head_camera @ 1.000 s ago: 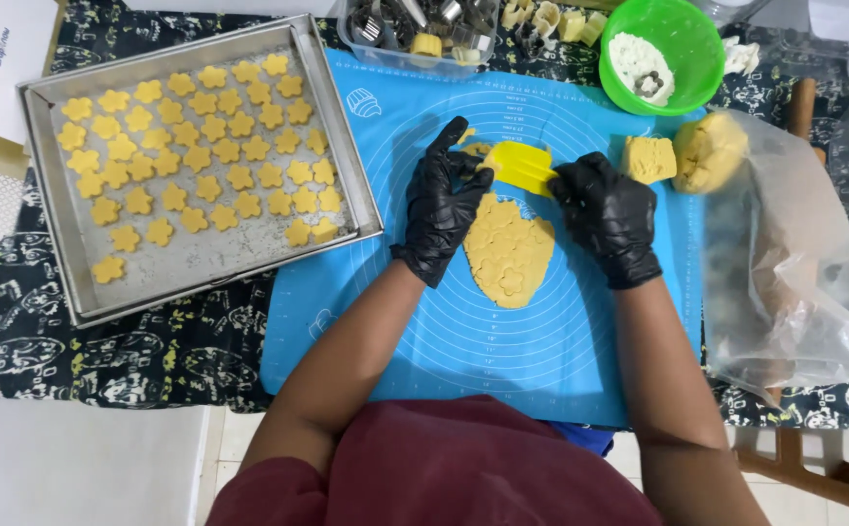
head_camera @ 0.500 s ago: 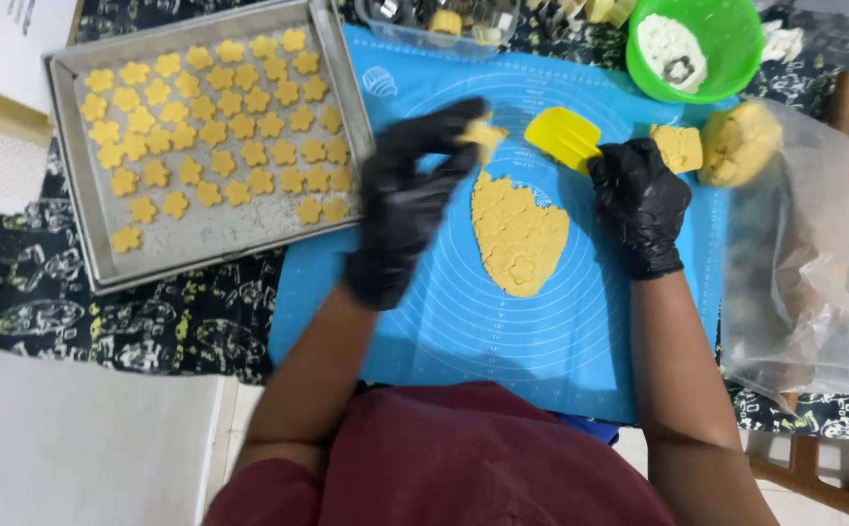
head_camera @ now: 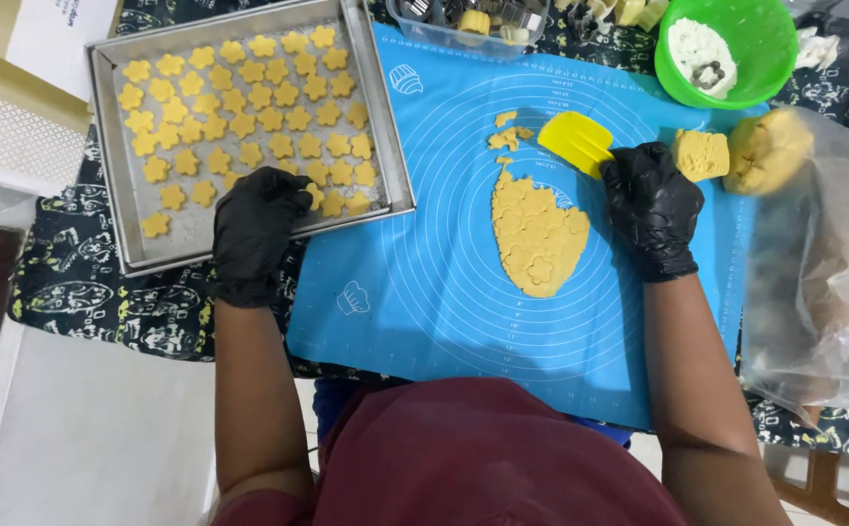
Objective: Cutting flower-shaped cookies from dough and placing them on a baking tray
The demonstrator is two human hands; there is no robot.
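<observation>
My left hand, in a black glove, rests over the near edge of a metal baking tray. Its fingertips pinch a yellow flower-shaped dough piece among several rows of the same cut-outs. In its black glove, my right hand grips a yellow plastic scraper on the blue silicone mat. The scraper sits just right of a rolled sheet of yellow dough marked with flower cuts. Small dough scraps lie above the sheet.
A green bowl with flour stands at the back right. A dough block and a dough lump lie beside a clear plastic bag. A clear tub of cutters sits at the back. Papers lie left of the tray.
My left hand carried a dough flower from the sheet leftward to the tray's near edge. My right hand stayed by the dough with the scraper.
</observation>
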